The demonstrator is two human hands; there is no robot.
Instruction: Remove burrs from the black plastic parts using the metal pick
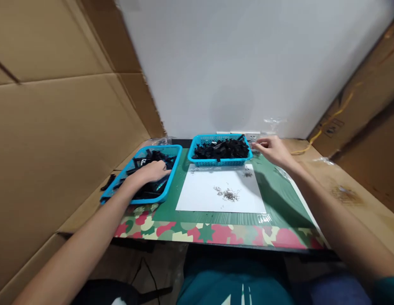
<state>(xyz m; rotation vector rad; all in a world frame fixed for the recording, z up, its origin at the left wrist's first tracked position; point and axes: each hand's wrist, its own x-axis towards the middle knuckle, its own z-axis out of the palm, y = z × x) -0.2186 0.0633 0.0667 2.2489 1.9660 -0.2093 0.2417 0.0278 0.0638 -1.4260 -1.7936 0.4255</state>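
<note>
My left hand (154, 171) reaches into the left blue basket (174, 171), which is filled with black pieces (142, 192). Its fingers are closed and partly hidden among the pieces. My right hand (269, 148) hovers by the right edge of the back blue basket (219, 162), thumb and fingers pinched together; what they hold, if anything, is too small to name. More black pieces (222, 149) fill that basket. In front of it a white sheet (193, 195) bears a loose pile of tiny thin metallic bits (229, 195), with a smaller cluster (247, 174) near its upper right corner.
Cardboard walls stand at the left (57, 140) and right (368, 127), with a white wall (231, 63) behind. A black piece (108, 182) lies left of the left basket. Clear plastic and a power strip (252, 136) are at the back. A yellow cord (314, 137) runs along the right.
</note>
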